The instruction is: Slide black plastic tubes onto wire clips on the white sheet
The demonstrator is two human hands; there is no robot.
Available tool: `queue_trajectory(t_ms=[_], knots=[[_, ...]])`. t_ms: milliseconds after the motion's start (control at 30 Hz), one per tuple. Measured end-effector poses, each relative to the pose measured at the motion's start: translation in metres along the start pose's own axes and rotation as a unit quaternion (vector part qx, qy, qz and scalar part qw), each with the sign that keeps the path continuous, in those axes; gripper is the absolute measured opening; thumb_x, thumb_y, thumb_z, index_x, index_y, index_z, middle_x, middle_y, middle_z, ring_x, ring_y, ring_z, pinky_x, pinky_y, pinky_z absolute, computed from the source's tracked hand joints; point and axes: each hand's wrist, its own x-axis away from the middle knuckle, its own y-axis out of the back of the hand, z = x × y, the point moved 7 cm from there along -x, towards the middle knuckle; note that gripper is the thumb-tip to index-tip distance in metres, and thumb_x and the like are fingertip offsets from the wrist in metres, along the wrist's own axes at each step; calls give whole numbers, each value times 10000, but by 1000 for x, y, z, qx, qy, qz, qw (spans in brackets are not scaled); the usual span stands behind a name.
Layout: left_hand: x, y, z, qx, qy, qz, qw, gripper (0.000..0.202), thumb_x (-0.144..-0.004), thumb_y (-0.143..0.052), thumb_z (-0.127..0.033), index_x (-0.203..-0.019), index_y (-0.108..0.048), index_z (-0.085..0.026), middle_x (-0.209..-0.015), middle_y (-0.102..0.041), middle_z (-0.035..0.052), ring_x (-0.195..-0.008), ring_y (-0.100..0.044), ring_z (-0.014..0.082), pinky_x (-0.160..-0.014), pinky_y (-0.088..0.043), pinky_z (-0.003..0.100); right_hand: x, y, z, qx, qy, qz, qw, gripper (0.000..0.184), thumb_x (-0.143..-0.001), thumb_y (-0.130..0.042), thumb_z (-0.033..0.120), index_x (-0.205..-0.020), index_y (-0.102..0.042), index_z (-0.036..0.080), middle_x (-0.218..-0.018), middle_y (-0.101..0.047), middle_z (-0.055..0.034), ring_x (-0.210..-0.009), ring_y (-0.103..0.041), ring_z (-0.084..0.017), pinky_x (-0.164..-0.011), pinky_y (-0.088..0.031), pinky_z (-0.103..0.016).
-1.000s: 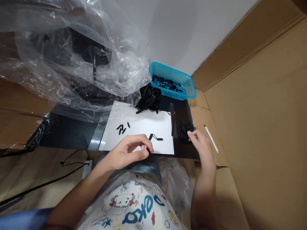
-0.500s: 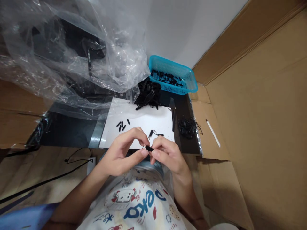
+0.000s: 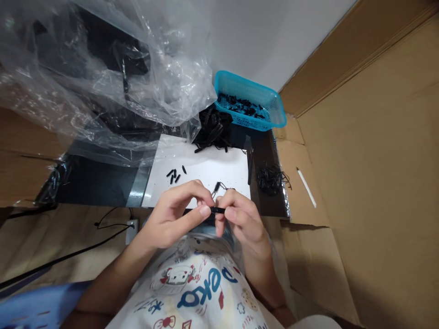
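Between the fingertips of both hands is a small black stick-shaped piece (image 3: 217, 210), held level just off the near edge of the white sheet (image 3: 202, 169). My left hand (image 3: 181, 212) pinches its left end with thumb and forefinger. The right end is pinched by my right hand (image 3: 242, 217). Behind the fingers, on the sheet, lies a black piece with a thin cord loop (image 3: 217, 186), partly hidden by my right hand. Several short black pieces (image 3: 175, 175) are scattered on the sheet's left part.
A heap of black straps (image 3: 214, 128) sits at the sheet's far edge. Behind it stands a blue basket (image 3: 252, 121) holding black pieces. Tangled black cords (image 3: 270, 177) lie at right, near a white pen-like stick (image 3: 306, 187) on cardboard. Clear plastic (image 3: 164, 91) covers the far left.
The black piece has turned between my fingers and now shows a narrower side, lying more level. My right fingers have shifted slightly. The whole view has moved a little.
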Motion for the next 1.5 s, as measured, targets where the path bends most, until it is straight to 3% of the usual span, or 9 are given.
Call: queue_trajectory(t_ms=[200,367,533,800,1067,1200,1367,1433,1500], knots=[[10,5,-19,-177,-105,-104,973,110,-832,-598,-117,-886,-604,-212,-731,-582,0,-659,-508,147,-614,-389,304,3,8,7,113,92,-75,987,201,-905,-546,371,-787,-550,209,-621,-595,13,-553,-574,-137,-561,-478,-266],[8,-3,-22,-223,-104,-96,965,115,-830,-597,-88,-840,-566,-198,-673,-565,-32,-621,-492,118,-624,-389,289,10,2,15,253,168,-90,949,95,-942,-509,245,-857,-545,219,-720,-596,9,-645,-566,-128,-597,-441,-256],[0,-3,-19,-190,-80,-65,976,131,-834,-567,-65,-779,-561,-184,-651,-552,-34,-600,-491,107,-578,-389,260,10,-2,24,334,188,-66,921,117,-930,-488,211,-814,-507,206,-697,-542,11,-642,-514,-131,-613,-414,-261],[-12,-7,-13,-268,-87,-10,959,152,-806,-515,-94,-671,-540,-160,-589,-515,-30,-570,-490,108,-588,-393,252,-6,-2,25,438,100,50,892,230,-946,-386,221,-717,-398,204,-679,-481,1,-655,-474,-146,-625,-348,-276],[-18,-20,1,-429,-161,85,885,142,-753,-477,-147,-614,-492,-172,-560,-525,-13,-561,-455,139,-593,-314,303,-4,23,-16,286,-88,116,947,234,-920,-388,231,-703,-471,205,-644,-602,4,-633,-543,-143,-653,-388,-272],[-25,5,-4,-511,-191,17,838,157,-745,-484,-149,-592,-481,-179,-535,-516,-8,-537,-423,145,-575,-290,306,13,35,-19,166,-118,112,973,273,-906,-394,247,-653,-487,196,-606,-610,-8,-586,-504,-134,-603,-370,-268],[-46,-2,16,-360,-116,63,924,138,-739,-460,-149,-615,-517,-170,-575,-567,-15,-565,-510,128,-615,-361,276,24,59,-8,74,-97,9,992,288,-876,-466,362,-641,-476,196,-532,-568,-4,-514,-455,-128,-543,-337,-267],[-65,-19,30,-307,-70,65,947,164,-743,-429,-185,-603,-515,-174,-574,-568,-3,-581,-533,139,-622,-386,271,28,70,-1,75,-71,-39,994,295,-871,-485,387,-645,-474,197,-534,-575,-7,-507,-459,-132,-539,-336,-270],[-88,-48,47,-314,-36,93,944,175,-727,-414,-223,-582,-502,-182,-572,-563,12,-586,-537,157,-610,-383,282,36,79,9,100,-44,-82,991,313,-877,-489,400,-640,-482,196,-544,-581,-13,-518,-472,-137,-548,-339,-276]])
